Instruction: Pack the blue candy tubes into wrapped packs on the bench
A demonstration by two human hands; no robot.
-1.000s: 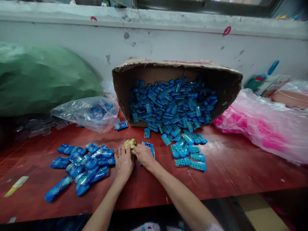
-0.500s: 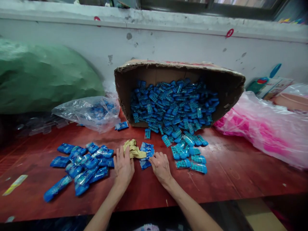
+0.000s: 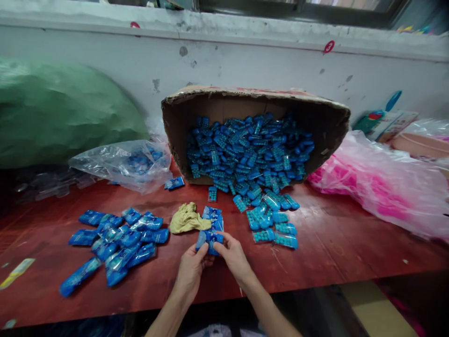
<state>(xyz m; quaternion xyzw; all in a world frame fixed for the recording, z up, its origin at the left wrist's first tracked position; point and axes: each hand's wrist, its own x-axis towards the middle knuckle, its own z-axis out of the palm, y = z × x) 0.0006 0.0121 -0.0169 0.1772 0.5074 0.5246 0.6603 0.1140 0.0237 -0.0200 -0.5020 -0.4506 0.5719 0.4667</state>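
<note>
1. Left hand and right hand both pinch one blue packet above the red counter.
2. A yellow cloth lies at the packet's 11 o'clock.
3. A tipped carton spills blue cases at 1 o'clock.

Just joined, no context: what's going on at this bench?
A person holds one blue packet in both hands, left hand and right hand, just above the red table. A crumpled yellow cloth lies just beyond it. To the left sits a pile of blue wrapped packets. Behind, a cardboard box tipped on its side spills small blue capsule cases onto the table.
</note>
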